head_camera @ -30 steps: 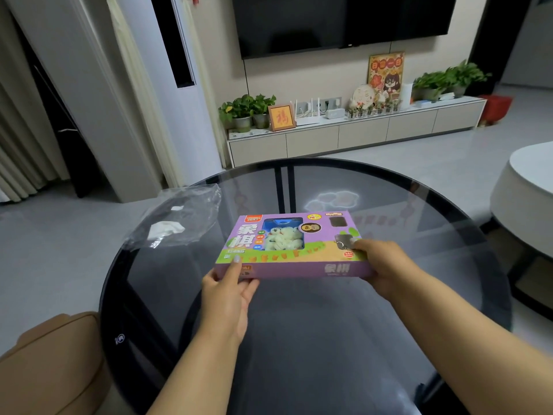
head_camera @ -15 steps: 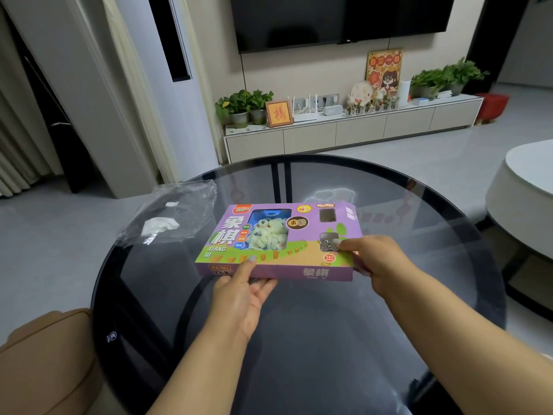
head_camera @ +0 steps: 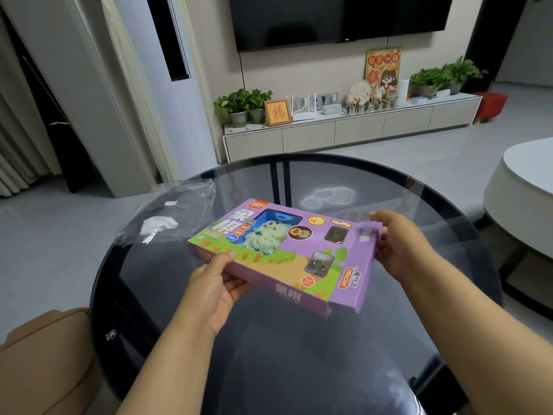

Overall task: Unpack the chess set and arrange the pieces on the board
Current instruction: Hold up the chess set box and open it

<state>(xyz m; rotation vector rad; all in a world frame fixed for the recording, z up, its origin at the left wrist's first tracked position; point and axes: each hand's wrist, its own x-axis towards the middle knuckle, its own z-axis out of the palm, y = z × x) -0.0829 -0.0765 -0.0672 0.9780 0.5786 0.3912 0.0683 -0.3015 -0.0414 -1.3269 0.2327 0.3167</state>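
Purple cardboard chess-set box (head_camera: 287, 256) held tilted above round dark glass bench (head_camera: 419, 205). Left hand (head_camera: 218, 292) grips near edge; right hand (head_camera: 398, 244) apparently pinches end flap. Risk: flap releasing suddenly, pale pieces (head_camera: 264, 239) spilling.

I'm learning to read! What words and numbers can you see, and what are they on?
"象棋": big letters on the top of the purple box, and again on its near side.
"XIANG QI": beside the big letters; the last part is blurred.
"14+": red circle on the box.
"XCRAI": orange tag, partly blurred.
"福": framed picture on the cabinet.
Poster characters: too small to read.
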